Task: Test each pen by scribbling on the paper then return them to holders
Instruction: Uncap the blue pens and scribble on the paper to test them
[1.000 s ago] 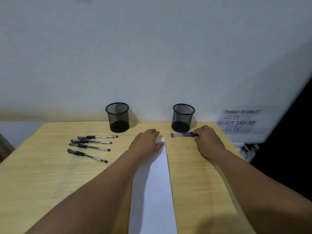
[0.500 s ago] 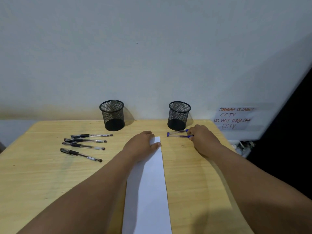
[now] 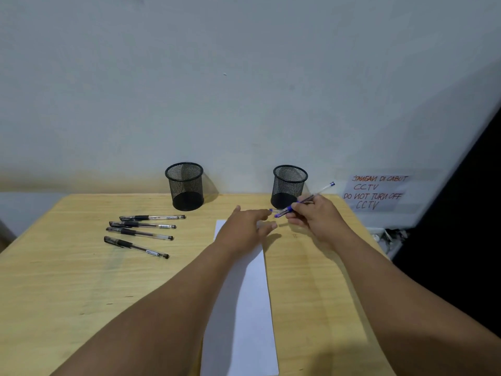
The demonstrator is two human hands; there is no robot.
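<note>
Right hand grips a blue pen, clear-barrelled with a blue cap, raised before the right mesh holder. Left hand, fingers relaxed and holding nothing, hovers over the white paper on the surface.

left hand: fingers extended, seemingly relaxed | right hand: fingers curled, pinching

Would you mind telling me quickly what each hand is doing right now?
Left hand: open, fingers stretched toward the blue pen, holding nothing.
Right hand: closed on the blue pen, lifted off the table.
</note>
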